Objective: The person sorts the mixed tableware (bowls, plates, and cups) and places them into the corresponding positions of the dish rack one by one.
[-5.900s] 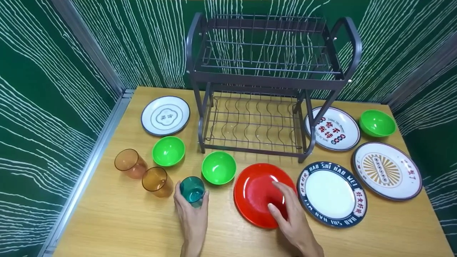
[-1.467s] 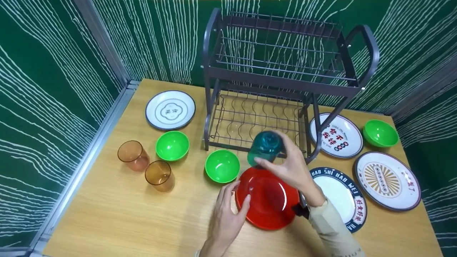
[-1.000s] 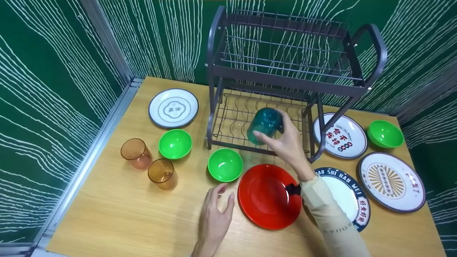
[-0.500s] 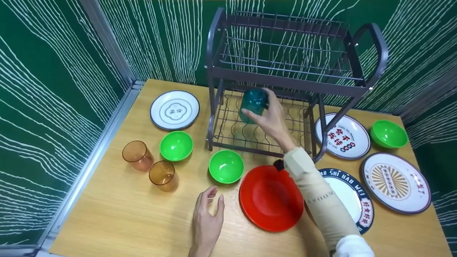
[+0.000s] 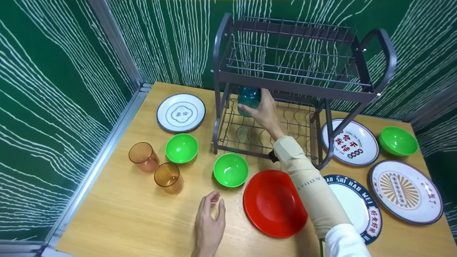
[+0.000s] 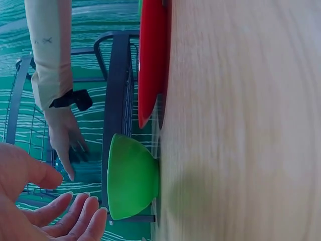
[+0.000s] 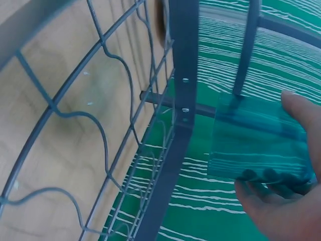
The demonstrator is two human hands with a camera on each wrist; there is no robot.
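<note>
My right hand (image 5: 262, 110) grips a clear teal cup (image 5: 246, 100) inside the rack, at the back left of its lower tier and under the upper one. Held mouth down, the teal cup (image 7: 258, 138) has its rim facing the wavy wires (image 7: 93, 118) in the right wrist view, with a gap between. My left hand (image 5: 210, 225) is empty above the table front, fingers loosely bent and thumb apart. Nearest to it are a green bowl (image 5: 231, 170) and a red plate (image 5: 273, 203), which my right sleeve partly covers.
The dark two-tier dish rack (image 5: 296, 84) stands at the back. Left of it are a white plate (image 5: 181, 112), another green bowl (image 5: 181, 148), and two amber cups (image 5: 143, 157). Patterned plates (image 5: 406, 192) and a third green bowl (image 5: 398, 141) lie to the right.
The teal cup stood upright in my left hand at first; my right hand then held it inverted over the red plate and carried it back and left into the rack. My left hand drew back left.
</note>
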